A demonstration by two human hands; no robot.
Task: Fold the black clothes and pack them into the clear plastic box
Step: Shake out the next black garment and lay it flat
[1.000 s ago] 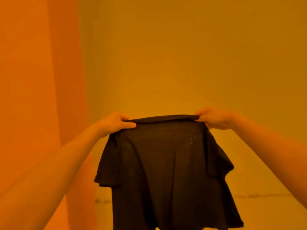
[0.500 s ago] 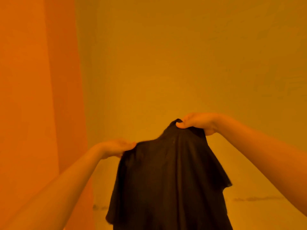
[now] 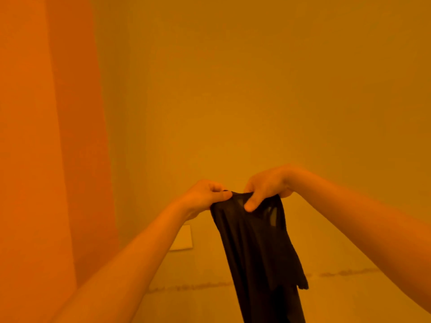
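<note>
We hold the black shirt [image 3: 254, 248] up in the air by its top edge, our left hand [image 3: 205, 194] and right hand [image 3: 265, 187] pinching it almost side by side, so it hangs straight down as one long narrow strip below both. A second ago our hands were well apart and the shirt spread wide.

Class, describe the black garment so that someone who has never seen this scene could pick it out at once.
Start at the orange-lit wall filling the view, then follow both bare forearms to where they meet. There the left hand and right hand pinch the top of the black garment, which hangs down as a narrow bunched strip. It is the only dark thing in view.
</note>
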